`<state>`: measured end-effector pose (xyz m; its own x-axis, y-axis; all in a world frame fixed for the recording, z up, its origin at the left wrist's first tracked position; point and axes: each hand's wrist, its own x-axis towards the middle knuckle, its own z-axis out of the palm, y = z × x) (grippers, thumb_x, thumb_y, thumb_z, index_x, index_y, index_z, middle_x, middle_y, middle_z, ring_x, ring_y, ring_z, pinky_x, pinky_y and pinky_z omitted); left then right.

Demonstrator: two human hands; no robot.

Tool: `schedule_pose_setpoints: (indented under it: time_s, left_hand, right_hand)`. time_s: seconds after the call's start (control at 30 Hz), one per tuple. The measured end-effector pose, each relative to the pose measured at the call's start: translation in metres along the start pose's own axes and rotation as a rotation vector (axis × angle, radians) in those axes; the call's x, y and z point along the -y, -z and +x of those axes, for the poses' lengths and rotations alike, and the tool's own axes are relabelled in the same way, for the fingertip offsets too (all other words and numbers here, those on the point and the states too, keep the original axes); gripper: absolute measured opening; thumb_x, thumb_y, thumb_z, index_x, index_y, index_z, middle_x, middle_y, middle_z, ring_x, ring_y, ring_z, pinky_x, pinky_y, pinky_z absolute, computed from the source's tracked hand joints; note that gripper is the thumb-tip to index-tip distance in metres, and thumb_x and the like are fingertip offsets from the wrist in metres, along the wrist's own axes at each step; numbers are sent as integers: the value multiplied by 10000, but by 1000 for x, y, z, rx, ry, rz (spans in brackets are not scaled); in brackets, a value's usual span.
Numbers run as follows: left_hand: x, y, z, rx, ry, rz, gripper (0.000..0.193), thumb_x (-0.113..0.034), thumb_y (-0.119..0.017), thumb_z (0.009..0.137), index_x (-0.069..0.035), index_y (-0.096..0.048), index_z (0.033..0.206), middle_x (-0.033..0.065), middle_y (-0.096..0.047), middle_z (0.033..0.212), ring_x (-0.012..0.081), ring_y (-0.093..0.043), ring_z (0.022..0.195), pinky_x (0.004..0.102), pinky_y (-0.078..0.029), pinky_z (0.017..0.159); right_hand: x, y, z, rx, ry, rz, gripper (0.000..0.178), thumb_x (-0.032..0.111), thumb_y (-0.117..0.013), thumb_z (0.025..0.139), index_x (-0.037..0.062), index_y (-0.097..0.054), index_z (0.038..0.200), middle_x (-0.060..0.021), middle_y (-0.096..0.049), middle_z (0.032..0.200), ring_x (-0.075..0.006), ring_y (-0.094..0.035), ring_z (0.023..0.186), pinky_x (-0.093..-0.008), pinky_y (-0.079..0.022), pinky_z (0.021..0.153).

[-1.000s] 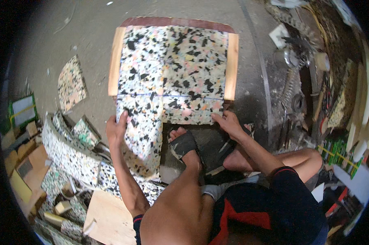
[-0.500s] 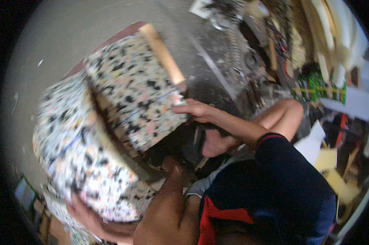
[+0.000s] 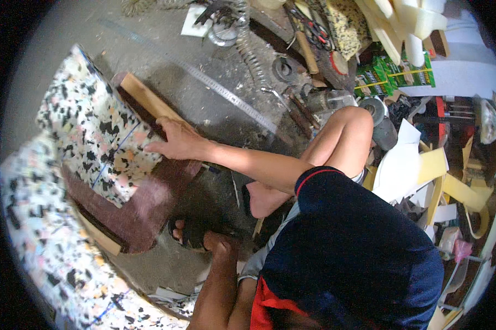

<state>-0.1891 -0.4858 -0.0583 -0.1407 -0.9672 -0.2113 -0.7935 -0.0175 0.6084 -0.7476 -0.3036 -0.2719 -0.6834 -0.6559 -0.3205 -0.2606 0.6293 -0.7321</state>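
A speckled multicoloured foam slab (image 3: 102,132) with a blue line across it stands tilted at the left. My right hand (image 3: 179,140) grips its right edge, thumb on the speckled face and fingers over the far side next to a wooden strip (image 3: 149,96). Beneath and behind the slab lies a dark maroon board (image 3: 149,212). A larger, bent piece of the same speckled foam (image 3: 55,247) fills the lower left, also marked with a blue line. My left hand is out of sight.
A long metal ruler (image 3: 220,85) lies on the grey floor (image 3: 165,33) beyond my right arm. A coiled hose (image 3: 248,55), a tape roll (image 3: 283,69) and tools lie at the top. Green packets (image 3: 374,80) and yellow foam offcuts (image 3: 456,190) are heaped at the right.
The slab has swung left and away from me with my right hand on it, uncovering more of the maroon board. The larger foam has moved left and nearer; my left hand has gone from view.
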Motion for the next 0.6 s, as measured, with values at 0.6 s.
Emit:
schedule_pose_setpoints:
  time_s: [0.6]
  left_hand:
    - [105,-170,71,468,318,-24,837,-634,-609,936,44,-535,1421,154,-648,1223,207,-598,1011,356,-478,923]
  right_hand:
    - [-255,385,7,-208,-389,-1044,372,232,-655,847,-29,-590,1103,-247,-632,975,-408,-629,893,-517,-481,761]
